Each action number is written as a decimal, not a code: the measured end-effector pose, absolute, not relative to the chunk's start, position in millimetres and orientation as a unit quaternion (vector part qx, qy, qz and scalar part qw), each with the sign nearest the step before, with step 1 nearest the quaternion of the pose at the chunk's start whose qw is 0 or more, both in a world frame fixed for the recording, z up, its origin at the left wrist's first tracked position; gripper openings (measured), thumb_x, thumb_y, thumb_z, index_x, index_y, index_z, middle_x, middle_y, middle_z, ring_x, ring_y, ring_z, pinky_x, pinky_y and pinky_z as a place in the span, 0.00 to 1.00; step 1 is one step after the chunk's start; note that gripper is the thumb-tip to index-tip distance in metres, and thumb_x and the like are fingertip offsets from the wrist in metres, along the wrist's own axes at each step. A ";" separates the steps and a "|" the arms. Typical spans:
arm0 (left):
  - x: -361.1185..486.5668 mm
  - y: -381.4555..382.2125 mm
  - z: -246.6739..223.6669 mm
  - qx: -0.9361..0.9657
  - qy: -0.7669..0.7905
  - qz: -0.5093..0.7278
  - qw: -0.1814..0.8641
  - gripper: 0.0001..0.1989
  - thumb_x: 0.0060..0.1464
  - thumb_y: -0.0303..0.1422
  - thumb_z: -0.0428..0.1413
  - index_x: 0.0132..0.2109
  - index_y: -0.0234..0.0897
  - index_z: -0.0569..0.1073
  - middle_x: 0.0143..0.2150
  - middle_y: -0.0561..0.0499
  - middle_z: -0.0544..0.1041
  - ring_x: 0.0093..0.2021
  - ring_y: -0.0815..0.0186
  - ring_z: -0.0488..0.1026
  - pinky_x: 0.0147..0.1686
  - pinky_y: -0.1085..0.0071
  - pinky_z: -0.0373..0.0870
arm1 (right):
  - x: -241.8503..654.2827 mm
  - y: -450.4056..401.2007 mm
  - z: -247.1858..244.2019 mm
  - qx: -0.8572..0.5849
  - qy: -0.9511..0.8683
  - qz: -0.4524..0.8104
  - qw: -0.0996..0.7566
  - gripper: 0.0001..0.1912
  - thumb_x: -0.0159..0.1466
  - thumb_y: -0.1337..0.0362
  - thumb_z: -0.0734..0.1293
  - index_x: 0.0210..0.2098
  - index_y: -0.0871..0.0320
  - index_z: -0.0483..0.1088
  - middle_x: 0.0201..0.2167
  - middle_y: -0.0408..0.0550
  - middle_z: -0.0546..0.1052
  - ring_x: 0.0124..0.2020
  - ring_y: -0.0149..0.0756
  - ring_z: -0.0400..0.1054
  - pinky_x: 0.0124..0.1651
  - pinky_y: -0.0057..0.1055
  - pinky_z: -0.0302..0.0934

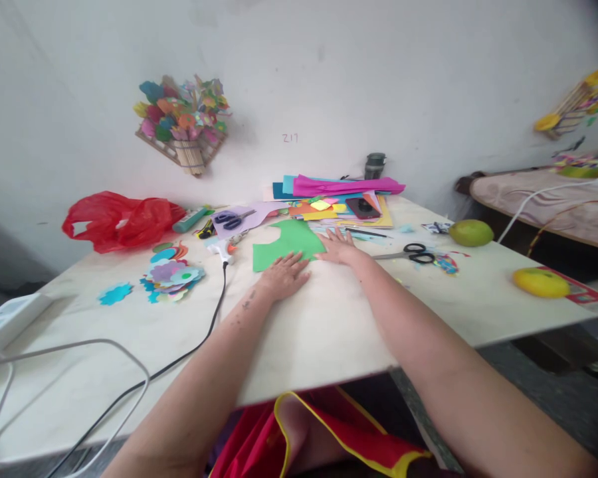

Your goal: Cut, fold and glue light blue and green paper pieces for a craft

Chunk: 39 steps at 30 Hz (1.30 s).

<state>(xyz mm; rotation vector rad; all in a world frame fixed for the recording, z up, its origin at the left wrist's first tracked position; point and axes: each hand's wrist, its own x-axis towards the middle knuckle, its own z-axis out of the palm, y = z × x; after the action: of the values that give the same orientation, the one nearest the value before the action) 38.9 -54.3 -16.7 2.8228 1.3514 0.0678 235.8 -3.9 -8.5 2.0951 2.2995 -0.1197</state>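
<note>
A green sheet of paper [299, 240] with a curved piece cut out of its upper left side lies flat on the white table. On its lower edge rests my left hand [285, 273], palm down with fingers stretched out. My right hand [339, 248] lies flat at the sheet's right edge, fingers spread. Neither hand grips anything. Just right of my right hand are black-handled scissors [414, 253]. To the left of the sheet stands a white glue gun [222, 251] with an orange tip part.
Stacked paper flower cutouts [174, 275] and a red plastic bag [122, 219] lie at left. Behind are purple paper with other scissors [233, 219], coloured sheets [349, 184] and a phone [363, 208]. Two mangoes [541, 283] sit at right. A black cord [199, 342] crosses the left side.
</note>
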 end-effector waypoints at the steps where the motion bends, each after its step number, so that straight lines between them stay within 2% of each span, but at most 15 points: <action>1: 39.4 -54.7 -16.9 0.900 0.435 0.025 0.002 0.29 0.58 0.48 0.31 0.62 0.41 0.53 0.65 0.50 0.48 0.64 0.62 0.43 0.60 0.60 0.43 | 235.6 -4.3 -8.2 0.675 0.736 -0.042 0.012 0.41 0.57 0.44 0.55 0.64 0.50 0.36 0.65 0.46 0.32 0.63 0.46 0.19 0.60 0.50 0.22; 8: 51.5 -58.6 -18.2 0.912 0.396 0.085 -0.067 0.30 0.58 0.48 0.32 0.55 0.36 0.63 0.65 0.47 0.45 0.65 0.62 0.40 0.61 0.61 0.40 | 235.9 -3.8 -9.8 0.670 0.740 -0.061 -0.002 0.42 0.56 0.43 0.56 0.64 0.49 0.34 0.65 0.47 0.32 0.63 0.46 0.20 0.60 0.50 0.24; 11: 58.4 -59.3 -21.3 0.909 0.405 0.089 -0.051 0.33 0.57 0.49 0.32 0.60 0.31 0.56 0.65 0.43 0.48 0.64 0.62 0.43 0.61 0.63 0.41 | 235.1 -4.7 -10.6 0.664 0.745 -0.058 -0.006 0.41 0.56 0.43 0.55 0.64 0.50 0.36 0.65 0.47 0.34 0.64 0.45 0.21 0.60 0.49 0.24; 14: 61.5 -58.8 -23.9 0.906 0.417 0.069 -0.015 0.34 0.56 0.50 0.31 0.62 0.32 0.51 0.65 0.45 0.49 0.64 0.61 0.44 0.61 0.62 0.42 | 235.8 -7.1 -9.2 0.660 0.750 -0.046 -0.018 0.40 0.57 0.45 0.55 0.64 0.51 0.38 0.65 0.46 0.35 0.64 0.44 0.21 0.60 0.48 0.24; 19: 60.2 -56.7 -23.6 0.906 0.419 0.055 0.007 0.33 0.57 0.50 0.31 0.62 0.34 0.52 0.65 0.46 0.48 0.64 0.62 0.41 0.61 0.62 0.41 | 247.7 -11.6 -1.5 0.651 0.751 -0.091 -0.057 0.37 0.59 0.47 0.53 0.64 0.51 0.38 0.65 0.43 0.38 0.64 0.42 0.22 0.61 0.46 0.26; 26: 47.5 -48.3 -16.3 0.926 0.375 0.025 0.021 0.31 0.58 0.47 0.31 0.62 0.33 0.51 0.65 0.47 0.47 0.64 0.65 0.40 0.61 0.64 0.39 | 259.2 -19.4 7.9 0.642 0.754 -0.132 -0.041 0.43 0.56 0.45 0.57 0.64 0.55 0.36 0.65 0.44 0.38 0.63 0.44 0.20 0.62 0.44 0.26; 31: 53.4 -46.3 -13.2 0.932 0.359 0.049 -0.012 0.30 0.58 0.47 0.30 0.60 0.35 0.57 0.65 0.48 0.48 0.65 0.66 0.39 0.61 0.65 0.37 | 256.3 -18.2 6.0 0.639 0.758 -0.131 -0.024 0.45 0.55 0.43 0.57 0.64 0.55 0.36 0.65 0.45 0.37 0.63 0.45 0.20 0.62 0.46 0.23; 36: 72.3 -49.7 -19.1 0.922 0.383 0.054 0.010 0.34 0.57 0.49 0.29 0.62 0.31 0.52 0.64 0.45 0.49 0.64 0.64 0.41 0.61 0.65 0.41 | 255.2 -12.8 -1.2 0.637 0.764 -0.103 -0.003 0.43 0.55 0.44 0.56 0.64 0.51 0.36 0.65 0.42 0.40 0.63 0.46 0.18 0.61 0.50 0.23; 39: 76.4 -50.7 -22.0 0.913 0.404 0.047 0.025 0.34 0.57 0.49 0.29 0.62 0.32 0.51 0.65 0.45 0.48 0.64 0.63 0.41 0.61 0.63 0.42 | 254.5 -10.8 -3.2 0.648 0.755 -0.100 0.007 0.43 0.55 0.44 0.56 0.64 0.49 0.35 0.65 0.43 0.37 0.63 0.46 0.18 0.60 0.50 0.23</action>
<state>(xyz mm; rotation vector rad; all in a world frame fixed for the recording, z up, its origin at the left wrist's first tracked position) 76.4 -50.7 -22.0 2.8231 1.2504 0.1464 254.5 -10.8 -3.2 2.0272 2.3604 -0.3124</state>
